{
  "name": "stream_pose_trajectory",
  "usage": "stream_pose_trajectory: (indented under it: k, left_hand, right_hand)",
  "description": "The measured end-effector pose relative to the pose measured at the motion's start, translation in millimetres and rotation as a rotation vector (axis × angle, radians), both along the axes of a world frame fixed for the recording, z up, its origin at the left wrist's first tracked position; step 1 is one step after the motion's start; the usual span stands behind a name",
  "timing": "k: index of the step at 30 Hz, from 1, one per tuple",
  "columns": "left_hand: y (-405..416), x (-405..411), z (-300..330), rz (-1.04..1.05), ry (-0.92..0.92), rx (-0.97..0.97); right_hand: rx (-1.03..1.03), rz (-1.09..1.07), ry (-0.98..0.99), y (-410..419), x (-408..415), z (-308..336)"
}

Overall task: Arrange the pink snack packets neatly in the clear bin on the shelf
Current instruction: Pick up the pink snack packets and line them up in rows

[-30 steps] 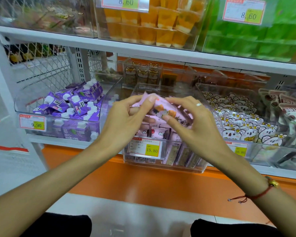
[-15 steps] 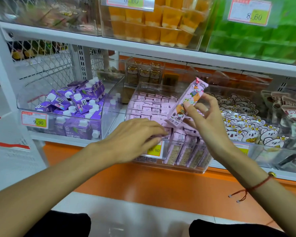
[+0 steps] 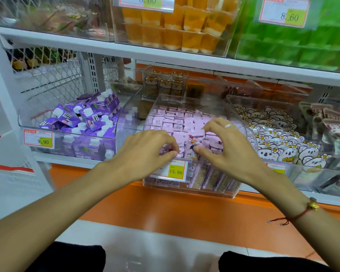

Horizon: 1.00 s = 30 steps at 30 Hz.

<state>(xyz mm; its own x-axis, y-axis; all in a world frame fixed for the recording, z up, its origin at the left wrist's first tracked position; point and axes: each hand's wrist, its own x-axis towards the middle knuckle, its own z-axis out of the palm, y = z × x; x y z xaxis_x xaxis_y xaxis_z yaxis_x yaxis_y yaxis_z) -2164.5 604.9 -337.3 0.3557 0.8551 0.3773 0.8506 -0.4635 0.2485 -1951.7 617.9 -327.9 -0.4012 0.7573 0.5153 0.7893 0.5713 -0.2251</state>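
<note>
At the bottom of the frame two dark-clad knees frame a strip of pale floor, and above them an orange base panel (image 3: 185,209) runs across the picture. Two bare forearms reach up from the lower corners; the right wrist wears a red string bracelet (image 3: 294,216).

Both hands meet at the front of the clear bin (image 3: 241,122) in the middle of the frame. The left hand (image 3: 145,152) has its fingers curled down, the tips pressed together onto the front row of pink snack packets (image 3: 177,122); whether it pinches one cannot be told. The right hand (image 3: 226,148), a ring on one finger, arches over the packets with fingers curled, and its thumb and forefinger pinch the top of one upright packet (image 3: 192,146) standing just between the two hands, at the bin's front edge. The other packets lie in rows behind and under the hands, filling the bin toward its back. A yellow price tag (image 3: 175,170) hangs on the bin's front wall, just below the hands.

To the left a bin holds purple cartons (image 3: 86,118); to the right, white bear-print packets (image 3: 283,144). On the upper shelf stand orange jelly cups (image 3: 175,26) and green packs (image 3: 292,46).
</note>
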Motion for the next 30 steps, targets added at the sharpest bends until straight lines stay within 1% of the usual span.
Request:
stream_pose_trajectory:
  k: [2,4,7,9,11,14,16,19,25,30]
  left_hand:
    - [0,1,-1,0.010,-0.002,-0.001]
    - [0,1,-1,0.025,-0.019,0.006]
    - [-1,3,-3,0.006,-0.064,0.025]
    - [-1,4,-4,-0.055,-0.069,0.029]
    - [-1,7,-5,-0.113,-0.053,0.017]
    - [0,8,-10,-0.177,-0.010,-0.032]
    - [0,9,-12,-0.197,0.046,-0.052]
    - [2,11,-12,-0.177,0.054,-0.065]
    - [4,20,-12,-0.080,-0.092,-0.043]
    - [5,27,-13,-0.054,-0.117,0.010]
  right_hand:
    - [-0.050,-0.022,-0.035,-2,3,0]
    - [-0.098,-0.019,-0.116,-4,1,-4]
    - [-0.107,-0.013,-0.183,-5,-5,-8]
    - [-0.127,-0.004,-0.171,-6,-3,-7]
    - [-0.160,0.016,-0.120,-5,3,-5]
    - [-0.153,-0.045,-0.015,-2,16,3]
    - [-0.145,-0.076,-0.039,1,23,6]
    - [-0.180,-0.031,-0.074,0,22,2]
    - [-0.081,-0.025,-0.024,-3,10,-2]
    - [-0.029,0.009,-0.134,-6,-2,-3]
